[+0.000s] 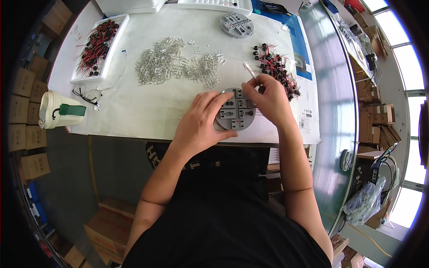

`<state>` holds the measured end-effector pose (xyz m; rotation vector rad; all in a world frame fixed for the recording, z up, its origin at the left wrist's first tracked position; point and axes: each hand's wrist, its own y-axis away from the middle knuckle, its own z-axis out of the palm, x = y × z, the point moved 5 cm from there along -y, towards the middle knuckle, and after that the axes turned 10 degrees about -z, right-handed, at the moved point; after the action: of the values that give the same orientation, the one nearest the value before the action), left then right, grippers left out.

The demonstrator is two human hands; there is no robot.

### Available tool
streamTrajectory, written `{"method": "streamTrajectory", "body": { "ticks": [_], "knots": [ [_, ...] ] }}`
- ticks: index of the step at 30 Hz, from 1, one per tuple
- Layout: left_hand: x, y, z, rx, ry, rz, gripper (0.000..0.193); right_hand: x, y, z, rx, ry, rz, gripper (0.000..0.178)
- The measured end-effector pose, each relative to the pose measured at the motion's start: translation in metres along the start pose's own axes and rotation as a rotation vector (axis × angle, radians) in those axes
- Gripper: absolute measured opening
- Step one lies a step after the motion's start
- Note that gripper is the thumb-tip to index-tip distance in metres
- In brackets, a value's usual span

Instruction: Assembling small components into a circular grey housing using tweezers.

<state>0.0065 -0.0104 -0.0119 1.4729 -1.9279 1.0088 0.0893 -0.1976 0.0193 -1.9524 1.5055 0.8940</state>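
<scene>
A round grey fixture with raised blocks and slots lies near the table's front edge. My left hand curves around its left side, the thumb at the front rim and the index finger over the upper part. At its upper right, my right hand is closed in a pinch. A thin stick with a white tip juts up from its fingers; its exact kind is unclear. Just beyond that hand is a pile of small black round parts with red and black wires. What sits under my fingers is hidden.
Clear U-shaped pieces lie heaped at mid-table. To the left are a white tray of wired parts, glasses and a cream bucket. A second grey fixture and a white foam tray stand at the back.
</scene>
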Motion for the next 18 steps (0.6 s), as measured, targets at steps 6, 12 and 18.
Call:
{"method": "streamTrajectory", "body": {
  "ticks": [6, 12, 18],
  "knots": [
    [-0.003, -0.002, 0.000, -0.010, 0.010, 0.007, 0.093, 0.002, -0.001, 0.006, 0.028, 0.220, -0.203, 0.032],
    [0.000, -0.006, -0.003, -0.039, 0.003, 0.017, 0.088, 0.027, -0.006, 0.006, -0.155, -0.019, 0.035, 0.025],
    [-0.003, -0.011, -0.010, 0.073, 0.172, 0.076, 0.062, 0.011, 0.015, 0.004, 0.012, -0.057, -0.094, 0.027]
  ]
}}
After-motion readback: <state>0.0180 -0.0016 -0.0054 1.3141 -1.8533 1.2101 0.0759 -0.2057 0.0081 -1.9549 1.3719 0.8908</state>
